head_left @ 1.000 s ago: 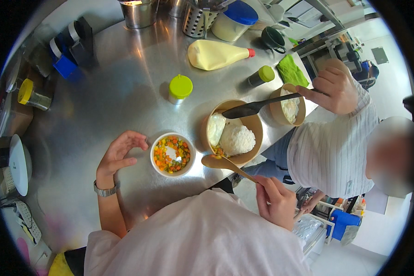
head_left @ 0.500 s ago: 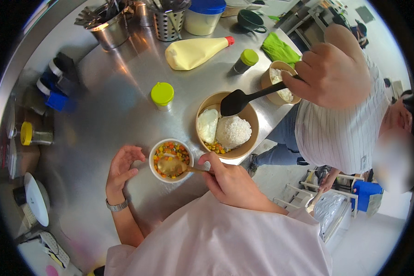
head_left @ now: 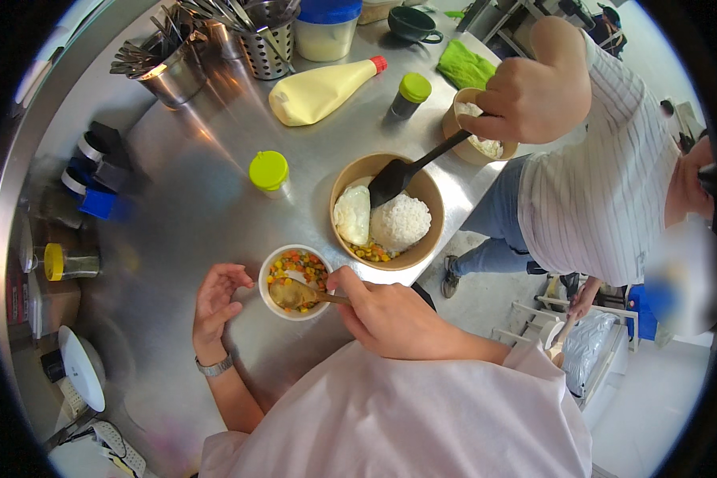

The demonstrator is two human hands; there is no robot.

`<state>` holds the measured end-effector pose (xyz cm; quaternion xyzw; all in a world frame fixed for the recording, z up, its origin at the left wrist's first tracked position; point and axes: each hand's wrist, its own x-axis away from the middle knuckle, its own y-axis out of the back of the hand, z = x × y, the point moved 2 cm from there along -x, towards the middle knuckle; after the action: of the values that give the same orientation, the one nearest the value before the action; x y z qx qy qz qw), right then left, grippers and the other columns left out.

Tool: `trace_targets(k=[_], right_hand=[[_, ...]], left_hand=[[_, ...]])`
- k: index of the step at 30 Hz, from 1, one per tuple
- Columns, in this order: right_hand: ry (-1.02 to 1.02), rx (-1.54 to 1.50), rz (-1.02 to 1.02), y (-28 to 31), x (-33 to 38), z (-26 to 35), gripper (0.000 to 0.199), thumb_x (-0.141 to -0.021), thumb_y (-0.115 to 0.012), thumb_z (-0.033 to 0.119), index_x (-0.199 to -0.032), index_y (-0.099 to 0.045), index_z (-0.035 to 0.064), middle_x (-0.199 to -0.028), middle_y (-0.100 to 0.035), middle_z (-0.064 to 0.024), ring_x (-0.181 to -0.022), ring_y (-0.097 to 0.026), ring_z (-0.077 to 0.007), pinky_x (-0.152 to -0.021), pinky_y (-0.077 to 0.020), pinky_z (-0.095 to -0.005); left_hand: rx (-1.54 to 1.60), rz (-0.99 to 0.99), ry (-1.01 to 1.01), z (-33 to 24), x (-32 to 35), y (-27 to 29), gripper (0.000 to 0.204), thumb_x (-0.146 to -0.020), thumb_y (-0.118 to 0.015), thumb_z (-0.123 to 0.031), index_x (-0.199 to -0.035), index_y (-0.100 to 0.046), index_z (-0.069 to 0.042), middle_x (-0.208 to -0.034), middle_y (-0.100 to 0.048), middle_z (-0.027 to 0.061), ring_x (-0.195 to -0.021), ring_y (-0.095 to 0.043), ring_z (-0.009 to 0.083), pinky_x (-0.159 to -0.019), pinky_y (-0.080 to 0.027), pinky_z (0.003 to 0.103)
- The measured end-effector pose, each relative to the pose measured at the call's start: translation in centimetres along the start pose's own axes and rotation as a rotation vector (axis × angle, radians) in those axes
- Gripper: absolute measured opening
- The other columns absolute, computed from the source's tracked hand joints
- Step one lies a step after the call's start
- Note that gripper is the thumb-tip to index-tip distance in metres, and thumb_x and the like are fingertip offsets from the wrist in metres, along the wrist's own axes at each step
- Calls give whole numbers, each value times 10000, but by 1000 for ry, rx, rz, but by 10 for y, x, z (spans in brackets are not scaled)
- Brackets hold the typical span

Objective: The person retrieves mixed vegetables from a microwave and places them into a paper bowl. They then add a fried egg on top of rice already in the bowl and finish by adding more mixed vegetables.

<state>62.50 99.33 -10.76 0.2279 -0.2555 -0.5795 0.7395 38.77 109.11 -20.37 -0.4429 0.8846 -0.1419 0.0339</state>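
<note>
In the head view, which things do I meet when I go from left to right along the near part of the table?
Left hand → white bowl of mixed vegetables → wooden spoon → right hand.

Spoon handle [head_left: 336, 299] hidden inside right hand [head_left: 390, 315].

Bare counter [head_left: 183, 231] left of white bowl [head_left: 269, 299]; brown bowl [head_left: 422, 247], co-worker's spatula [head_left: 402, 177] and green-capped jar [head_left: 269, 170] crowd the far side.
</note>
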Motion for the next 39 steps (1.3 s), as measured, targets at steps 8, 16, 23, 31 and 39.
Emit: trace_targets(k=[8,16,23,31,39], right_hand=[[-130,-96,233,5,16,-8,310,-830,-471,106,-1093,-340,11,-831,-574,-238,-686,-571,-400,-621,-464,-449],[-184,-662,243,12,61,-45,400,-876,-481,104,-1256,-367,51,-1192,-481,-107,-1092,-488,-228,-922,-391,-336],[-306,-1176,119,-3,80,-65,328,-852,-515,32,-1178,-481,38,-1183,-497,-81,-1120,-449,-149,-941,-360,-274],[-547,-1066,-36,6,80,-84,165,-855,-541,207,-916,-526,54,-775,-604,-42,-697,-612,-137,-563,-444,-224],[-584,-1073,-7,2,77,-82,163,-866,-527,238,-879,-520,76,-735,-575,-9,-615,-595,-101,-510,-412,-194]], left_hand=[[9,21,7,-1,0,-1,513,-650,-641,-95,-1114,-451,16,-964,-506,82,-950,-496,185,-883,-370,305],[-19,29,-6,-3,2,-2,521,-658,-634,-104,-1127,-445,23,-972,-509,92,-950,-491,193,-888,-355,304],[-47,20,-10,-2,0,-2,522,-652,-648,-121,-1114,-451,22,-966,-515,88,-946,-493,192,-880,-358,300],[-50,3,6,0,0,0,544,-658,-674,-192,-1112,-452,9,-971,-520,82,-937,-502,189,-875,-373,304],[-42,1,4,-1,-1,0,549,-642,-657,-153,-1118,-446,20,-969,-520,94,-938,-502,196,-886,-367,305]])
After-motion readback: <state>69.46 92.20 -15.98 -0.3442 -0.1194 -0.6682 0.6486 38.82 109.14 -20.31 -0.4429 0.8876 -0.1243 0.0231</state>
